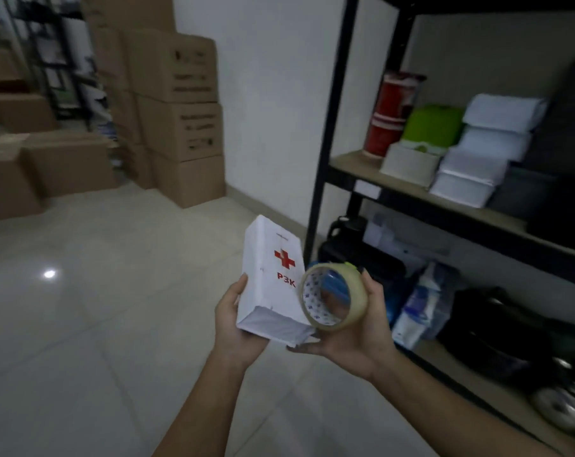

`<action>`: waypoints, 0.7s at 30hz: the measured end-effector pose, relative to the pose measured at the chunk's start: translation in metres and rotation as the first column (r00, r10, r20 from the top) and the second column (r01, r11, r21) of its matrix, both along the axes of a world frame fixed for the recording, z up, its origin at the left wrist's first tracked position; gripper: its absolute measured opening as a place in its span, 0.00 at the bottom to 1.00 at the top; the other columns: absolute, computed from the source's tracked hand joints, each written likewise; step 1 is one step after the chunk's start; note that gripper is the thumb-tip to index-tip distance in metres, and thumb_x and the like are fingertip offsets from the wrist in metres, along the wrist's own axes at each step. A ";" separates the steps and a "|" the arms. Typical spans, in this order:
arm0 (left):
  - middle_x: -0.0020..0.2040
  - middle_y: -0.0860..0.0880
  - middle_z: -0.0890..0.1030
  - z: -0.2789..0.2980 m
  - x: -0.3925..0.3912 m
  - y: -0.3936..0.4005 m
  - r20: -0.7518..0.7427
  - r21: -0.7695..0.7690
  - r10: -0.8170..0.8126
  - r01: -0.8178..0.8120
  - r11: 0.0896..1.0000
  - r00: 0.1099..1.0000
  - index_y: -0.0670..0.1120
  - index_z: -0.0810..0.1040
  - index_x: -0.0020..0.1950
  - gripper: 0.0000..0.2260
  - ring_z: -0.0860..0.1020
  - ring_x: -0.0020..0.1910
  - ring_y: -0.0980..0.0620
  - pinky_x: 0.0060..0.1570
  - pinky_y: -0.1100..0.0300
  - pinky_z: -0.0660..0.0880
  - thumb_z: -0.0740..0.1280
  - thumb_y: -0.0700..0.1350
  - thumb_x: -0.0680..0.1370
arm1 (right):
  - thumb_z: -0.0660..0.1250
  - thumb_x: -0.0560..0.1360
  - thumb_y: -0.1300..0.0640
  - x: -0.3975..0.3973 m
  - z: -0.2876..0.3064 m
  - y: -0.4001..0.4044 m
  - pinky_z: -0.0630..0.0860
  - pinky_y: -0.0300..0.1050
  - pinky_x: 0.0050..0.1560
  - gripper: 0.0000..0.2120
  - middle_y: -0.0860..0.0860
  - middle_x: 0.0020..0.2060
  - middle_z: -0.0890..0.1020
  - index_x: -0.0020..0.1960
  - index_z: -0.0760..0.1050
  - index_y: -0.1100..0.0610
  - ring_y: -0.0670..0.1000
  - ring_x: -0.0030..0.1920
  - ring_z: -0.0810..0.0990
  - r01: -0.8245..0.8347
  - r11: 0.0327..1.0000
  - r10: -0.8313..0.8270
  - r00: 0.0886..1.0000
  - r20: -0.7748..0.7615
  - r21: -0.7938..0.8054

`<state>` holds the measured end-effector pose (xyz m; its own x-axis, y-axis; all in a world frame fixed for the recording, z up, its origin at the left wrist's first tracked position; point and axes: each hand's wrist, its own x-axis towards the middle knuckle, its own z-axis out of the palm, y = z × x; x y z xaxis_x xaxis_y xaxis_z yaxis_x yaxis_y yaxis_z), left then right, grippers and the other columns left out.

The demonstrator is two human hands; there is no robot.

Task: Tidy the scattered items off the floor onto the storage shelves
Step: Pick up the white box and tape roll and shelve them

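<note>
My left hand (235, 328) grips a white first-aid box (269, 282) with a red cross and "P3K" printed on it, holding it from below at its near end. My right hand (358, 338) holds a roll of clear packing tape (334, 296), fingers curled round its rim, with something blue and green behind it. Box and tape touch each other above the floor. The black metal storage shelves (411, 206) stand to the right, a little beyond both hands.
The middle shelf carries red tins (390, 117), a green container (433, 125), a small beige box (408, 166) and stacked white packs (484, 150). Bags and dark items fill the bottom shelf (477, 321). Cardboard boxes (177, 127) are stacked along the far wall and left. The tiled floor (98, 308) lies ahead.
</note>
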<state>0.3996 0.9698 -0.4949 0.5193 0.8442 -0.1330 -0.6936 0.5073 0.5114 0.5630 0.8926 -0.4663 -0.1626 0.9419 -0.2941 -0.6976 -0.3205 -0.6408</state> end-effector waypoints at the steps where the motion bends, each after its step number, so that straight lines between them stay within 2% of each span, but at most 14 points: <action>1: 0.58 0.39 0.81 0.008 0.013 0.000 -0.007 0.004 -0.030 0.030 1.000 1.000 0.42 0.82 0.60 0.21 0.83 0.50 0.41 0.47 0.47 0.81 0.57 0.52 0.80 | 0.62 0.65 0.28 0.010 0.008 -0.005 0.63 0.71 0.67 0.41 0.58 0.66 0.77 0.69 0.74 0.54 0.63 0.67 0.74 0.006 1.000 -0.005 0.998 -0.062 0.018; 4: 0.63 0.39 0.79 0.035 0.052 -0.002 -0.034 0.037 -0.106 0.107 0.994 0.994 0.41 0.80 0.64 0.21 0.82 0.54 0.41 0.50 0.47 0.81 0.58 0.51 0.79 | 0.71 0.59 0.30 0.039 0.035 -0.017 0.59 0.64 0.71 0.46 0.57 0.68 0.76 0.71 0.72 0.53 0.60 0.70 0.70 0.091 0.993 -0.077 0.982 -0.172 0.076; 6: 0.64 0.39 0.78 0.052 0.077 0.001 -0.058 0.058 -0.152 0.155 0.986 0.987 0.40 0.79 0.64 0.20 0.81 0.57 0.41 0.52 0.47 0.80 0.60 0.49 0.78 | 0.71 0.60 0.30 0.062 0.053 -0.023 0.58 0.61 0.72 0.45 0.58 0.68 0.75 0.71 0.73 0.54 0.60 0.71 0.70 0.174 0.979 -0.152 0.969 -0.194 0.105; 9: 0.63 0.40 0.80 0.082 0.113 0.006 -0.153 0.100 -0.184 0.200 0.975 0.971 0.41 0.77 0.67 0.19 0.81 0.56 0.41 0.50 0.48 0.81 0.54 0.48 0.83 | 0.63 0.67 0.30 0.094 0.078 -0.028 0.65 0.58 0.70 0.40 0.59 0.66 0.77 0.68 0.76 0.57 0.60 0.69 0.72 0.299 0.938 -0.286 0.953 -0.097 0.178; 12: 0.58 0.41 0.83 0.121 0.148 0.012 -0.313 0.244 -0.148 0.230 0.942 0.938 0.42 0.78 0.63 0.18 0.84 0.50 0.45 0.42 0.54 0.82 0.54 0.49 0.84 | 0.68 0.63 0.31 0.122 0.111 -0.026 0.70 0.55 0.67 0.45 0.57 0.68 0.75 0.71 0.72 0.57 0.58 0.70 0.72 0.383 0.860 -0.414 0.910 0.022 0.338; 14: 0.58 0.43 0.83 0.152 0.168 0.016 -0.404 0.379 -0.091 0.257 0.889 0.910 0.45 0.79 0.64 0.20 0.83 0.52 0.46 0.44 0.54 0.81 0.55 0.55 0.83 | 0.70 0.62 0.33 0.137 0.138 -0.023 0.69 0.54 0.69 0.45 0.57 0.67 0.76 0.72 0.71 0.57 0.58 0.68 0.74 0.451 0.791 -0.517 0.854 0.056 0.415; 16: 0.60 0.45 0.82 0.185 0.186 0.020 -0.429 0.510 -0.060 0.296 0.808 0.901 0.49 0.78 0.65 0.25 0.81 0.58 0.46 0.51 0.51 0.78 0.58 0.63 0.77 | 0.65 0.67 0.35 0.153 0.168 -0.018 0.71 0.51 0.67 0.39 0.56 0.65 0.78 0.71 0.72 0.57 0.56 0.64 0.77 0.494 0.728 -0.586 0.808 0.058 0.475; 19: 0.58 0.50 0.83 0.231 0.209 0.030 -0.433 0.689 0.063 0.285 0.666 0.899 0.51 0.76 0.67 0.29 0.81 0.57 0.49 0.55 0.53 0.78 0.67 0.64 0.70 | 0.63 0.70 0.34 0.172 0.218 -0.005 0.74 0.52 0.63 0.34 0.56 0.60 0.81 0.66 0.77 0.56 0.56 0.62 0.79 0.539 0.683 -0.660 0.744 0.101 0.493; 21: 0.57 0.51 0.83 0.254 0.230 0.044 -0.416 0.727 0.102 0.263 0.634 0.903 0.51 0.76 0.67 0.33 0.81 0.57 0.50 0.55 0.55 0.77 0.73 0.63 0.66 | 0.63 0.70 0.33 0.185 0.248 0.008 0.75 0.54 0.64 0.33 0.56 0.58 0.83 0.64 0.79 0.56 0.58 0.62 0.80 0.582 0.633 -0.724 0.678 0.125 0.510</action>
